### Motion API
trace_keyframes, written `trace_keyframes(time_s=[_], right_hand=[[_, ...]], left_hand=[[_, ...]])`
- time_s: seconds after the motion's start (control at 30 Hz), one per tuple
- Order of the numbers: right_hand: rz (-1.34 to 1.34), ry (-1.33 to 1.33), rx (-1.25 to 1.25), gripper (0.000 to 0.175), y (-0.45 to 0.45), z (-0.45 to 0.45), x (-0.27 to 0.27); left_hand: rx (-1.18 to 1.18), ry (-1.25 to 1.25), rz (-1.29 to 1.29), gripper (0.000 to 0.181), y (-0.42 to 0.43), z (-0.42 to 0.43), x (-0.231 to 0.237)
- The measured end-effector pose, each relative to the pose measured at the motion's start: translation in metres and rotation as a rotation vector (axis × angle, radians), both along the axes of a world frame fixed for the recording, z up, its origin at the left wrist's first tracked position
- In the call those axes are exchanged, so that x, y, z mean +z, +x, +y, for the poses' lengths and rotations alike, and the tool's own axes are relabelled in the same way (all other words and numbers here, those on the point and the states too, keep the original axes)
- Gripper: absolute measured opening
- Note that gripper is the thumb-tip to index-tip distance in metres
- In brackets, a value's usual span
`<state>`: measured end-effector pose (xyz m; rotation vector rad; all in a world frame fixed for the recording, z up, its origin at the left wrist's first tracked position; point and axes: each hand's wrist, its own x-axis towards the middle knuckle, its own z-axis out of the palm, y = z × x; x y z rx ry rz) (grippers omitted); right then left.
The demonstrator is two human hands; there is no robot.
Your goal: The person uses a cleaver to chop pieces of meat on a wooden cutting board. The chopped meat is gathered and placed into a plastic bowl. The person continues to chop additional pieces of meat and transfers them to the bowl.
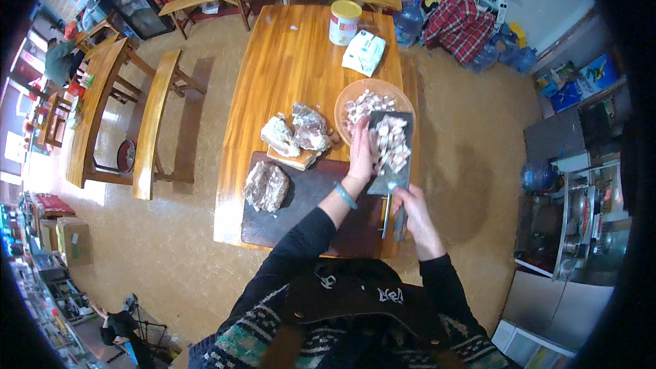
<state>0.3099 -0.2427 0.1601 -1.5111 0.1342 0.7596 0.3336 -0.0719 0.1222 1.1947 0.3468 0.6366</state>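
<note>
My right hand grips the handle of a cleaver, its broad blade raised at the near side of an orange bowl. Diced fatty meat lies heaped on the blade. My left hand, fingers extended and a bracelet on its wrist, rests along the left side of that heap. More diced meat is in the bowl. A large chunk of meat sits on the dark cutting board. Further chunks lie behind it, beside a slab at the board's far edge.
On the wooden table stand a yellow-lidded can and a white packet. A thin metal rod lies near the cleaver handle. Benches flank another table at left. Other people are at far left and lower left.
</note>
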Motion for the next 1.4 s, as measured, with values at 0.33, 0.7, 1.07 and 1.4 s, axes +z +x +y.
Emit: trace_keyframes(time_s=[0.33, 0.7, 1.07, 1.4], right_hand=[[-0.139, -0.181, 0.033, 0.017, 0.112, 0.053, 0.028], [-0.150, -0.191, 0.075, 0.013, 0.103, 0.004, 0.055], [-0.259, -0.078, 0.108, 0.009, 0.078, -0.011, 0.079], [-0.337, -0.230, -0.103, 0.012, 0.021, -0.040, 0.022]], left_hand=[[-0.226, 0.560, 0.122, 0.049, 0.036, 0.019, -0.019], [-0.286, 1.102, 0.404, 0.059, 0.055, -0.004, -0.010], [-0.188, 1.189, 0.572, 0.055, 0.066, 0.019, -0.022], [0.351, 1.125, 0.493, 0.049, -0.025, 0.096, 0.006]])
